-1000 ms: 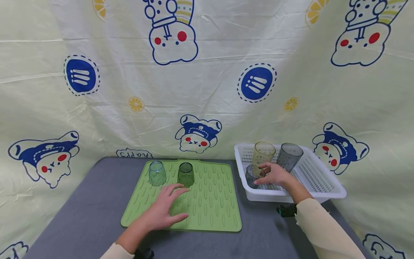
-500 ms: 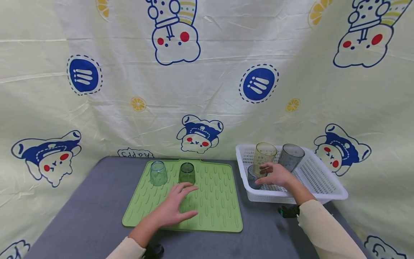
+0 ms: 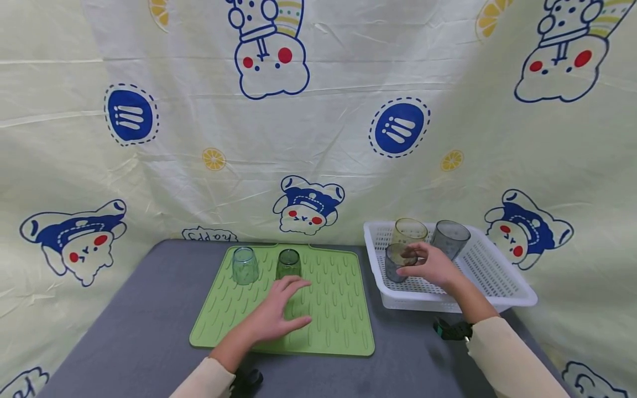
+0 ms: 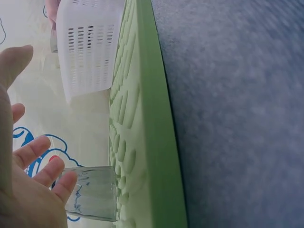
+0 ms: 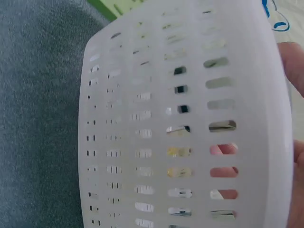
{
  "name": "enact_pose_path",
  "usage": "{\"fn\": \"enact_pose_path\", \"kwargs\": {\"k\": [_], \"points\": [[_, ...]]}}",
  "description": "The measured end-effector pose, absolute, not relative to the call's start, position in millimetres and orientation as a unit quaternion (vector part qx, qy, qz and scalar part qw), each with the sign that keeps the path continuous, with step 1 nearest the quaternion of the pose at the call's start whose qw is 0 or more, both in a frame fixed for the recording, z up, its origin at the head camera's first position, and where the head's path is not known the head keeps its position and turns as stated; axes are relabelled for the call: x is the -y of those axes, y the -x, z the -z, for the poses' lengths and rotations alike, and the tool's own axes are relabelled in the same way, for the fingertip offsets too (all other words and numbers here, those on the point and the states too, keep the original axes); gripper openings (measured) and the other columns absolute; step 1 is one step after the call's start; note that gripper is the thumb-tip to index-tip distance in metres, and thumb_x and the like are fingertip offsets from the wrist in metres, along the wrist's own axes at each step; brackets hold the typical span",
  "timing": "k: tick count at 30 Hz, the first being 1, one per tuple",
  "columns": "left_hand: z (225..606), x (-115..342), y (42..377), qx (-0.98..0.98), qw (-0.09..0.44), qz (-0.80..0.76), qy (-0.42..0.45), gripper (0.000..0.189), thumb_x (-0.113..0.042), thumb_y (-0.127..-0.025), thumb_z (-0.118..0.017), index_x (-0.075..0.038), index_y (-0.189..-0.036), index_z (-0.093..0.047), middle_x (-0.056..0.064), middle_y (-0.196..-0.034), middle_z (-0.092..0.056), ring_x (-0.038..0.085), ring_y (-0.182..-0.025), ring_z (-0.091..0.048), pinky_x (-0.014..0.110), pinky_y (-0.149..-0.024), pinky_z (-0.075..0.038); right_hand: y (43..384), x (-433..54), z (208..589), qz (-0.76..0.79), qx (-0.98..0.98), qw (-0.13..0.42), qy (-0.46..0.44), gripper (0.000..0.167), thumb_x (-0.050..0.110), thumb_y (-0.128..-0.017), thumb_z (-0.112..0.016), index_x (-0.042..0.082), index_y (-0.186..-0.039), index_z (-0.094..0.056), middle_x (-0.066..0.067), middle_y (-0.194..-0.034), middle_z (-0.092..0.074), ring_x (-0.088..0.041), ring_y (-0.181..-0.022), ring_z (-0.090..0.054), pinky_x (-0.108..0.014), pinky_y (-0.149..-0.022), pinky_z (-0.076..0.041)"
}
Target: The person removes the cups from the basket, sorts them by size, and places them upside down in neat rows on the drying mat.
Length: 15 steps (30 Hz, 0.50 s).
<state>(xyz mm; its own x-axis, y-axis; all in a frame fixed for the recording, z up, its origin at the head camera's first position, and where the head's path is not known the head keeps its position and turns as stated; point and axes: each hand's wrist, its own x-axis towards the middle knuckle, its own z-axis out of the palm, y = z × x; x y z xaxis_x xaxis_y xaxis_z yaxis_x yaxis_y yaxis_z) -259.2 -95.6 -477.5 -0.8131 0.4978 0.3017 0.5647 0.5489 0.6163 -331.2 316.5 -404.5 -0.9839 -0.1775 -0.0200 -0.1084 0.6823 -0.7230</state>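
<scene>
My right hand [image 3: 437, 270] grips a small grey glass [image 3: 395, 266] by its side, raised a little inside the white basket [image 3: 448, 303]. Behind it in the basket stand a yellowish glass [image 3: 410, 228] and a taller grey glass [image 3: 450, 241]. Over the green drying mat [image 3: 340, 315] hovers my left hand [image 3: 272, 314], fingers spread and holding nothing. On the mat's far part are a pale blue glass [image 3: 245, 265] and a dark green glass [image 3: 288, 262], seemingly upside down. In the right wrist view, the basket wall [image 5: 156, 114] hides most of that hand.
A dark grey table [image 3: 149, 309] carries mat and basket, with a strip of tabletop between the two. A patterned pale curtain [image 3: 328, 138] hangs right behind the table. The basket's rim rises around the glasses in it.
My right hand has lifted the small grey glass slightly within the basket. My left hand has drifted right across the mat, still spread. The glasses on the mat stay put.
</scene>
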Motion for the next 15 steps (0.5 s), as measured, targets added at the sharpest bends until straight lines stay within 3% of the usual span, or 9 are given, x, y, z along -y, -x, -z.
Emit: {"fn": "enact_pose_path", "kwargs": {"k": [11, 15], "points": [[479, 84, 260, 0.854, 0.03, 0.423, 0.3, 0.071, -0.038, -0.092, -0.075, -0.03, -0.154, -0.041, 0.003, -0.156, -0.042, 0.031, -0.143, -0.044, 0.059, -0.112, -0.044, 314, -310, 397, 0.429, -0.899, -0.004, 0.089, 0.086, 0.036, -0.087, -0.083, 0.003, -0.152, -0.039, -0.023, -0.144, -0.057, -0.041, -0.128, -0.058, -0.048, -0.095, -0.055], [478, 78, 261, 0.832, 0.021, 0.46, 0.311, 0.069, -0.033, -0.094, -0.074, -0.026, -0.154, -0.042, 0.005, -0.153, -0.044, 0.035, -0.137, -0.049, 0.054, -0.11, -0.047, 307, -305, 396, 0.437, -0.893, -0.028, 0.103, 0.08, 0.035, -0.087, -0.083, 0.007, -0.15, -0.043, -0.02, -0.141, -0.06, -0.037, -0.124, -0.061, -0.039, -0.091, -0.054]]}}
